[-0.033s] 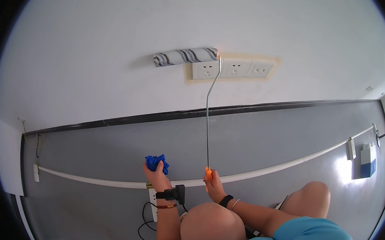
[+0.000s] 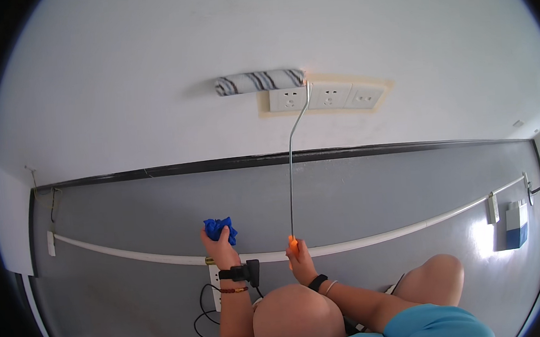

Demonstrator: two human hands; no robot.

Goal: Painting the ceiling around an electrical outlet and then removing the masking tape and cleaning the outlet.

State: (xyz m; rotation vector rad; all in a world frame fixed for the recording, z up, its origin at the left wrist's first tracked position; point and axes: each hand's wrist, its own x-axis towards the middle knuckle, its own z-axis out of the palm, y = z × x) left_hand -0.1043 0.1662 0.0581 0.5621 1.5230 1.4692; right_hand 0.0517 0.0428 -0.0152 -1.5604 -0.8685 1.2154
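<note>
My right hand (image 2: 301,262) is closed around the orange handle (image 2: 293,247) of a paint roller. Its long thin metal rod (image 2: 292,179) runs up to a fuzzy white roller sleeve with dark stripes (image 2: 258,81), lying level at the wall. The sleeve's right end overlaps the upper edge of the left socket in a row of white wall sockets (image 2: 329,95), which has yellowish masking tape (image 2: 383,98) around it. A crumpled blue cloth (image 2: 220,229) is gripped in my left hand (image 2: 219,246), held low over the grey floor.
A dark baseboard (image 2: 220,165) runs between white wall and grey floor (image 2: 160,207). A long white pole (image 2: 375,241) crosses the floor. Beside my left wrist lies a white power strip (image 2: 216,294) with a black cable (image 2: 200,327). A blue-and-white box (image 2: 516,226) stands far right.
The roller sleeve sits very slightly lower on the wall. Both hands look almost unmoved.
</note>
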